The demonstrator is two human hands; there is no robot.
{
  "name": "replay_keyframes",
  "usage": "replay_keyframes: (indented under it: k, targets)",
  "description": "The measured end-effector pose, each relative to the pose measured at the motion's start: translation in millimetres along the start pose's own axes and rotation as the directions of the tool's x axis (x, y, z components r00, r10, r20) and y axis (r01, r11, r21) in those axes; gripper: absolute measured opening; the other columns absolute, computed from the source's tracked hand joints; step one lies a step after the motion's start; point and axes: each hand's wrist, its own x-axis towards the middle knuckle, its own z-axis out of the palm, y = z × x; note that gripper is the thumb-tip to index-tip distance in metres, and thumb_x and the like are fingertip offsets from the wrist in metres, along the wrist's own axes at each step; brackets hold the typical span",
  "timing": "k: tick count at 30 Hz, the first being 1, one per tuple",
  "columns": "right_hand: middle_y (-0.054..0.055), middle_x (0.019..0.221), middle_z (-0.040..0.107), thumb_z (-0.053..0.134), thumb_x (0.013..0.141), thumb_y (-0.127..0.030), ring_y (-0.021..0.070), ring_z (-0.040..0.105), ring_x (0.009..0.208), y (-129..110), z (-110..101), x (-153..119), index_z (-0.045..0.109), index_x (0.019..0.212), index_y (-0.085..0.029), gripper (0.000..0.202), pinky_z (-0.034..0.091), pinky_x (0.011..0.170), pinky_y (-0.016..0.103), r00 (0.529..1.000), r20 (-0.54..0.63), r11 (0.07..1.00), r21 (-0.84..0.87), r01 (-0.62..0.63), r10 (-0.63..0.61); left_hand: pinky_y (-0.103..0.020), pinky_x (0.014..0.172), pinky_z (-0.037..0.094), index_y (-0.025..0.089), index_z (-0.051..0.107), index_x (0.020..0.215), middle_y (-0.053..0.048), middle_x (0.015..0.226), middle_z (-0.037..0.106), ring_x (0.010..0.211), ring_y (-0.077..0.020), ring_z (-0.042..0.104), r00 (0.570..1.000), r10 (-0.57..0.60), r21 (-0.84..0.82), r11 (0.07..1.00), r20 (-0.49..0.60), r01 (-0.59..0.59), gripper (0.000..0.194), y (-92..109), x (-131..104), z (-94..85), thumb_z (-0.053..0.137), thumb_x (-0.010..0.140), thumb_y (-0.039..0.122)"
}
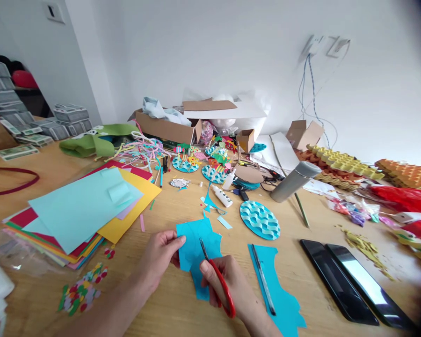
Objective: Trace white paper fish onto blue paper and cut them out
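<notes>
My left hand (163,255) pinches the left edge of a blue sheet of paper (192,234), which has an irregular cut outline and a faint drawn curve. In my right hand (228,276) is a pair of red-handled scissors (228,297), its blades over the middle of that paper. Whether the blades are parted is hard to make out. Under the right hand a lower strip of blue paper hangs toward me. Just right of it lies another blue paper piece (279,290) with a pen (263,281) resting on it.
A stack of coloured paper (80,210) lies left, with small paper scraps (82,290) nearer me. Beyond the hands are a wavy-patterned blue disc (259,220), a glue bottle (221,195) and a grey flask (294,181). Two phones (338,281) lie right; egg trays (344,161) stand behind.
</notes>
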Motion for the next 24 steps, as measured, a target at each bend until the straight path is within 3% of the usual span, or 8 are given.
replay_keyframes:
  k: [5,10,20,24]
  targets:
    - [0.003,0.042,0.053,0.040,0.077,-0.083,0.0079,0.042,0.034,6.4,0.3,5.6,0.053,0.052,-0.016,0.073,0.031,0.038,0.019,0.999,-0.009,0.998,-0.053,-0.042,0.042,-0.026,0.048,0.042,0.017,0.059,0.061,0.000,0.051,0.058,0.047,-0.0147,0.051,0.997,0.030,0.083,0.996,0.067,-0.035,0.043,-1.4,-3.2,4.0,0.068,0.066,0.059]
    - [0.003,0.042,0.054,0.043,0.075,-0.083,0.0081,0.042,0.035,12.6,0.8,7.4,0.052,0.050,-0.016,0.072,0.028,0.037,0.020,1.000,-0.029,0.999,-0.053,-0.006,0.004,-0.026,0.048,0.041,0.017,0.059,0.063,0.000,0.051,0.058,0.048,-0.0147,0.051,0.996,-0.003,0.104,0.995,0.094,-0.007,0.043,-5.9,-1.6,5.3,0.067,0.066,0.059]
    - [0.004,0.045,0.057,0.040,0.080,-0.080,0.0096,0.047,0.040,7.6,-1.0,8.8,0.051,0.047,-0.016,0.072,0.032,0.042,0.021,0.997,-0.056,0.990,-0.135,0.049,-0.057,-0.026,0.051,0.042,0.016,0.063,0.066,-0.002,0.057,0.063,0.051,-0.0157,0.056,0.985,-0.101,0.015,0.995,0.138,0.100,0.036,-5.3,-5.2,8.8,0.070,0.064,0.052]
    - [0.004,0.044,0.056,0.040,0.080,-0.080,0.0090,0.046,0.038,9.0,-0.3,8.5,0.052,0.048,-0.016,0.073,0.033,0.041,0.020,0.997,-0.043,0.996,-0.067,0.061,-0.064,-0.027,0.053,0.043,0.015,0.065,0.067,-0.003,0.058,0.065,0.052,-0.0161,0.057,0.983,-0.121,-0.008,0.992,0.134,0.124,0.037,-2.7,-6.0,8.7,0.071,0.062,0.052]
